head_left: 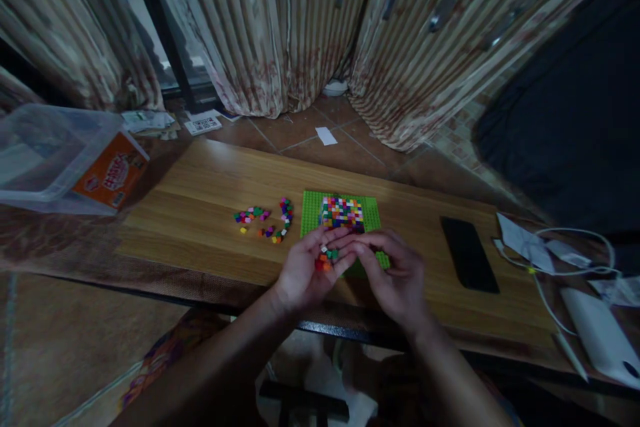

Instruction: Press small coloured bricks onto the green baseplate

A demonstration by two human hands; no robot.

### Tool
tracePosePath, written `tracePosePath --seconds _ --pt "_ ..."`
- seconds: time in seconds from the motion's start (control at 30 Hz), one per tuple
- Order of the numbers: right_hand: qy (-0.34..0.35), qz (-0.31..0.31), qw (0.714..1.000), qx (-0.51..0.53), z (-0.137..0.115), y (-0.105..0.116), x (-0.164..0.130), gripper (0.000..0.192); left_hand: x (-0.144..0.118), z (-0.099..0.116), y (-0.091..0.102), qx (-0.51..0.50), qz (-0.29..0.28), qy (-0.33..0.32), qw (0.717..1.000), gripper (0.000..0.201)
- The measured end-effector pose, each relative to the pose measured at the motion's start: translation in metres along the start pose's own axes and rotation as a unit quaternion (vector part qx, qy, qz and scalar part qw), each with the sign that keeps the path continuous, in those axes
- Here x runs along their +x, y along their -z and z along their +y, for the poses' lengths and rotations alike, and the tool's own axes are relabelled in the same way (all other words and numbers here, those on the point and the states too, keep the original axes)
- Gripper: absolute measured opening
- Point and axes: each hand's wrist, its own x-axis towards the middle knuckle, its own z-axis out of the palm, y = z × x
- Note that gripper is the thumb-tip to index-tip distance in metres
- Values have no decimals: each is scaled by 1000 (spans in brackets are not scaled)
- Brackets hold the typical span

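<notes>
My left hand is cupped palm up at the near edge of a green baseplate and holds several small coloured bricks. My right hand lies beside it, its fingertips reaching into the left palm and touching those bricks. A block of multicoloured bricks covers the middle of the baseplate, just beyond my fingers. Loose coloured bricks lie scattered on the wooden table to the left of the plate.
A black phone lies flat right of the baseplate. White cables, papers and a white device crowd the table's right end. A clear plastic box with an orange label sits at far left. Curtains hang behind.
</notes>
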Motion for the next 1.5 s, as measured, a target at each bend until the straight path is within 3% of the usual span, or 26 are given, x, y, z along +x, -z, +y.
tracePosePath --seconds 0.1,0.27,0.5,0.6,0.8,1.0,1.23,1.5 --pt "71 -62 995 -42 -6 2 -2 16 0 -1 2 4 -11 1 1000 31" --pt "92 -131 977 -142 0 -1 -2 20 3 -1 6 12 -8 -3 1000 29" --pt "108 -143 969 -170 7 -5 -3 16 4 -3 10 29 -21 9 999 31" --pt "66 -114 983 -131 13 -2 -2 17 3 -5 11 84 12 -13 996 25" --pt "-57 37 997 -42 28 4 7 11 2 -3 20 233 39 -92 967 21" --pt "-58 5 997 -54 41 -6 10 9 4 -3 20 280 26 -84 956 26" --pt "-60 21 995 -83 40 -11 12 7 9 -10 17 343 24 -109 932 32" --pt "-160 32 986 -14 45 -10 13 21 13 -15 14 386 18 -142 911 32"
